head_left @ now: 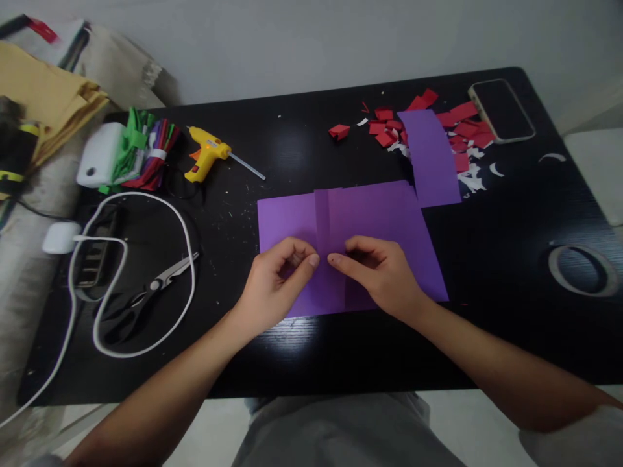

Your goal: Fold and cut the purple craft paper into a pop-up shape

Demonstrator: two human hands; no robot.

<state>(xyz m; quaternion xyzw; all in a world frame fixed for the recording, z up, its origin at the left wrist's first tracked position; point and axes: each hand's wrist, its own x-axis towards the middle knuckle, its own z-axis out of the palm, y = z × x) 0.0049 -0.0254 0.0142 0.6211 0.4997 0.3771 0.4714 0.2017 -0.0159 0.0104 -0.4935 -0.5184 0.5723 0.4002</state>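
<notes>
A purple paper sheet lies flat on the black table, with a narrow pleat folded down its middle. My left hand and my right hand rest on the sheet side by side, fingers curled. Their fingertips meet at the pleat and press or pinch it. A second, narrower purple strip lies behind the sheet to the right, apart from both hands.
Red and white paper scraps and a phone sit at the back right. A yellow glue gun, a bundle of coloured paper, black scissors and a looping white cable lie at the left.
</notes>
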